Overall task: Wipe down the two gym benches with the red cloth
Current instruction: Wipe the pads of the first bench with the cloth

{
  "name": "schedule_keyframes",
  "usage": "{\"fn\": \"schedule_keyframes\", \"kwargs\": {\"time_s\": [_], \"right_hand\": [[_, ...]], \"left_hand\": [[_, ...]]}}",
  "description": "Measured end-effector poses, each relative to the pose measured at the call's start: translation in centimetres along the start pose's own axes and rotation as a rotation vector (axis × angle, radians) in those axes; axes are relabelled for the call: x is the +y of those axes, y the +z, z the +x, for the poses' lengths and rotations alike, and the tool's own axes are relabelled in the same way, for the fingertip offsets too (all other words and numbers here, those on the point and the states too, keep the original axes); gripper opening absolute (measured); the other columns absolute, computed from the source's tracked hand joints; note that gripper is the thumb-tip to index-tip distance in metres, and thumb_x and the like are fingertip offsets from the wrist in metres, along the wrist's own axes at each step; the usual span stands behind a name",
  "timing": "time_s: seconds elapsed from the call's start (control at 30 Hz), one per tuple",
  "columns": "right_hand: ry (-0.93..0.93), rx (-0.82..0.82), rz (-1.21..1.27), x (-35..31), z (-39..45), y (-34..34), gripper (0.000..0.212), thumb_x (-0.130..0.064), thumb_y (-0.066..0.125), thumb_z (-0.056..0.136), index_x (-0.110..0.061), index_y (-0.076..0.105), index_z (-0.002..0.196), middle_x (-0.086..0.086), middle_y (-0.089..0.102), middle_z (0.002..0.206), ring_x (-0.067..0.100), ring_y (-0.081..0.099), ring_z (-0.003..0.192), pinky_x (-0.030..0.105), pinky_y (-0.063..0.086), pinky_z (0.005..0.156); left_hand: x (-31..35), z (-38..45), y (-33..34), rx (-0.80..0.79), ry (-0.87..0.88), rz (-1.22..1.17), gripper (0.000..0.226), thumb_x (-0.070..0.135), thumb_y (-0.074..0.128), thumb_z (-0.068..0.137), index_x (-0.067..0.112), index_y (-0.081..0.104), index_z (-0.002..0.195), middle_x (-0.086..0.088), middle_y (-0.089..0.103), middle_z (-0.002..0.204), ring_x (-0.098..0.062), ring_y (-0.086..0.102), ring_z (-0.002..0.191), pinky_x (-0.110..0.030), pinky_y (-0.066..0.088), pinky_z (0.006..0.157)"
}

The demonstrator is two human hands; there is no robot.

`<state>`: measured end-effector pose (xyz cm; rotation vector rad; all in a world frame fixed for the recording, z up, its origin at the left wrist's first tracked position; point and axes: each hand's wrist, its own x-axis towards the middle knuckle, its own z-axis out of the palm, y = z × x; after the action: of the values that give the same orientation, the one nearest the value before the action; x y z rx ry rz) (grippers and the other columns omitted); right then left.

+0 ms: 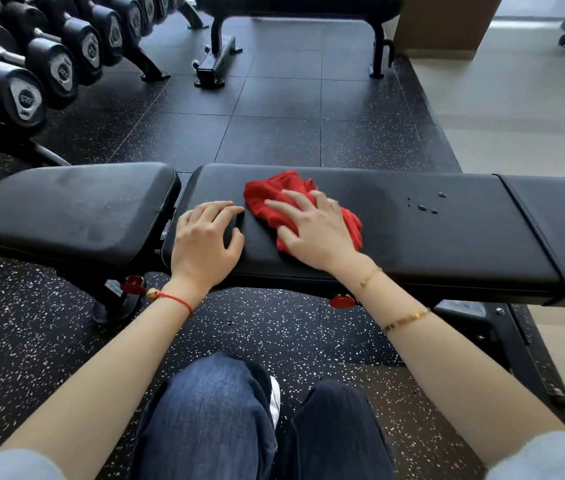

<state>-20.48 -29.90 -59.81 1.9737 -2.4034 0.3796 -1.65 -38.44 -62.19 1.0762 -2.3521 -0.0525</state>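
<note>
Pressing flat, the right hand point(312, 230) held a crumpled red cloth point(274, 199) on the near black padded bench point(412, 237), which ran left to right; the left hand point(205, 240) rested relaxed beside it. A second black bench point(295, 5) stood beyond, two in all.

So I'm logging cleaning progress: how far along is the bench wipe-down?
Early. The right hand presses the red cloth on the near bench; the left hand rests beside it. Water droplets remain to the right. The far bench is still to do.
</note>
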Motion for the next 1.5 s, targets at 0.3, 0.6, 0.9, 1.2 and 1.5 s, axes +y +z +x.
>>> {"fn": "schedule_keyframes", "kwargs": {"time_s": [0.3,0.6,0.9,1.2,1.5], "right_hand": [[0.240,0.081,-0.035,7.6,0.4,-1.1,0.047,-0.044,0.045,0.093,-0.048,0.043,0.139,-0.011,0.039,0.152,0.032,0.036,0.131,0.042,0.027,0.107],[0.023,-0.012,0.005,0.3,1.4,0.0,0.049,-0.043,0.045,0.091,-0.047,0.042,0.140,-0.012,0.037,0.152,0.033,0.033,0.133,0.045,0.025,0.109],[0.126,0.081,-0.006,7.4,-1.5,-1.4,0.046,-0.042,0.047,0.092,-0.048,0.045,0.137,-0.015,0.040,0.150,0.028,0.038,0.130,0.042,0.028,0.107],[0.104,0.002,-0.028,1.8,2.8,-0.4,0.048,-0.043,0.042,0.093,-0.045,0.041,0.141,-0.009,0.036,0.153,0.033,0.035,0.132,0.045,0.027,0.109],[0.053,0.091,0.017,4.3,-3.7,-0.9,0.048,-0.044,0.045,0.090,-0.047,0.045,0.138,-0.016,0.041,0.150,0.027,0.036,0.131,0.042,0.026,0.108]], "left_hand": [[0.0,-0.1,0.0,0.011,0.003,0.004,0.036,0.030,0.051,0.089,0.020,0.067,0.119,0.003,0.065,0.125,-0.021,0.057,0.120,-0.042,0.038,0.105],[0.0,0.1,-0.1,0.011,0.007,-0.004,0.035,0.029,0.050,0.088,0.022,0.067,0.118,0.004,0.066,0.125,-0.020,0.057,0.119,-0.041,0.039,0.104],[-0.1,-0.1,0.2,0.028,0.010,0.007,0.034,0.028,0.050,0.089,0.021,0.067,0.118,0.003,0.065,0.125,-0.021,0.056,0.120,-0.042,0.038,0.104],[0.2,0.1,0.0,-0.002,0.003,0.025,0.035,0.028,0.049,0.089,0.021,0.066,0.118,0.002,0.065,0.125,-0.023,0.057,0.119,-0.043,0.040,0.103],[-0.2,0.1,-0.1,0.005,0.024,-0.005,0.036,0.028,0.048,0.088,0.022,0.066,0.119,0.003,0.065,0.124,-0.021,0.057,0.119,-0.043,0.040,0.103]]}}
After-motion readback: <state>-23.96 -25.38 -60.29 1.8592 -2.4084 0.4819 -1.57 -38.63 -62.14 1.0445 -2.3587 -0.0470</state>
